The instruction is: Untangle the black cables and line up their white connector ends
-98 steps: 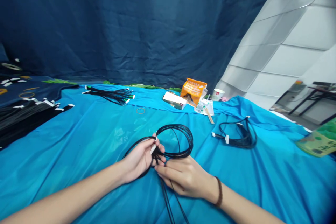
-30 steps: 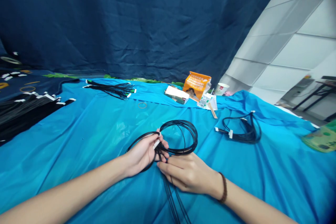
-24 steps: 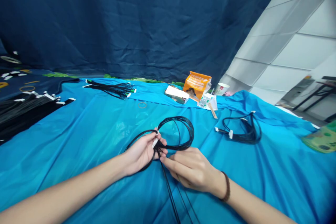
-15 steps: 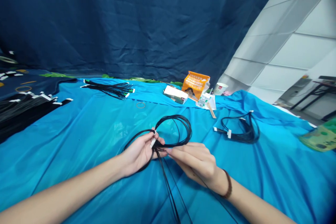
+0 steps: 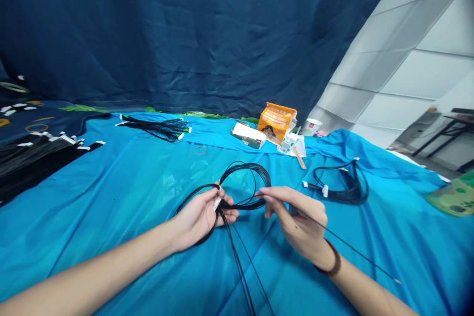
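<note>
My left hand (image 5: 200, 217) is closed around a bundle of thin black cables (image 5: 267, 177), at a white connector (image 5: 217, 203). The bundle forms a large loop to the right of the fingers and a smaller one around the left. Several loose strands (image 5: 237, 261) hang from it toward the near edge. With thumb and forefinger, my right hand (image 5: 299, 217) pinches a single black cable (image 5: 359, 249) beside the large loop. Its pale-tipped end trails over the right wrist, which wears a brown bracelet (image 5: 335, 259).
Another coiled cable bundle (image 5: 344, 192) lies at the right on the blue cloth (image 5: 140, 197). Straight cable bundles lie at the back (image 5: 155, 127) and far left (image 5: 33, 163). An orange bag (image 5: 276, 121), a white box (image 5: 248, 134), a paper cup (image 5: 311, 127) and a rubber band (image 5: 200, 150) are farther off.
My right hand has moved right and slightly up, drawing the single cable from beside the connector to the large loop. The cable's free end now shows at the right. My left hand has hardly moved.
</note>
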Available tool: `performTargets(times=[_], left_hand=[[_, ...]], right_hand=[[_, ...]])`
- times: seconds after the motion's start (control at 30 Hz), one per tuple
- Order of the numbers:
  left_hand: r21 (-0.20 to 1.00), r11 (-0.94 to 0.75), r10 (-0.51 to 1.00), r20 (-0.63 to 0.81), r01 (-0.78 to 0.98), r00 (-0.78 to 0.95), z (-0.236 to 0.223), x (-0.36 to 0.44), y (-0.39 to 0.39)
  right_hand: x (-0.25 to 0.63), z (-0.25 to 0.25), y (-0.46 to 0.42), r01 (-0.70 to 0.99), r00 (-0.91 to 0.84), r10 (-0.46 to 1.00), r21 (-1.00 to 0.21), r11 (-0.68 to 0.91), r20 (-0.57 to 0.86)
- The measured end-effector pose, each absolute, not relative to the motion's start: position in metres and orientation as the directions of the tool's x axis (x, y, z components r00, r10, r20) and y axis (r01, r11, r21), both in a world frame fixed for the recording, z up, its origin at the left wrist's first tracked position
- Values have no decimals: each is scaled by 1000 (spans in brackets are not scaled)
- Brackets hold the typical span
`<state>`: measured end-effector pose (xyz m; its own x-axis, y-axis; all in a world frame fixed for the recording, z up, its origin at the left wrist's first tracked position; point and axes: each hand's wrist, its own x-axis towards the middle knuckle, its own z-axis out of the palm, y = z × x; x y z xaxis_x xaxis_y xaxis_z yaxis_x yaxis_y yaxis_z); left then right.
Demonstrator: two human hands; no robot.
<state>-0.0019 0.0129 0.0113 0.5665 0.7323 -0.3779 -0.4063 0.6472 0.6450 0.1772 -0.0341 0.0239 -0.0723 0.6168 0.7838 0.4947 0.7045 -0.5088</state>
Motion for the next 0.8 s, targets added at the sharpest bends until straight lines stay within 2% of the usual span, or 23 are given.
performTargets(times=[0.17, 0.4, 0.5, 0.67, 0.8], left_hand=[[644, 642, 734, -359, -417, 576, 11, -1, 14], [630, 615, 766, -333, -475, 549, 12, -1, 14], [617, 595, 795, -355, -515, 492, 9, -1, 17], [594, 583, 812, -406, -554, 418, 5, -2, 20], [597, 599, 796, -375, -533, 475, 5, -3, 20]], right_hand=[[180, 26, -33, 433, 30, 566, -522, 735, 824], [182, 24, -34, 423, 45, 568, -531, 734, 822], [178, 21, -39, 403, -24, 609, -550, 732, 793], [162, 20, -48, 180, -265, 732, -713, 677, 628], [158, 20, -46, 38, -279, 827, -855, 517, 488]])
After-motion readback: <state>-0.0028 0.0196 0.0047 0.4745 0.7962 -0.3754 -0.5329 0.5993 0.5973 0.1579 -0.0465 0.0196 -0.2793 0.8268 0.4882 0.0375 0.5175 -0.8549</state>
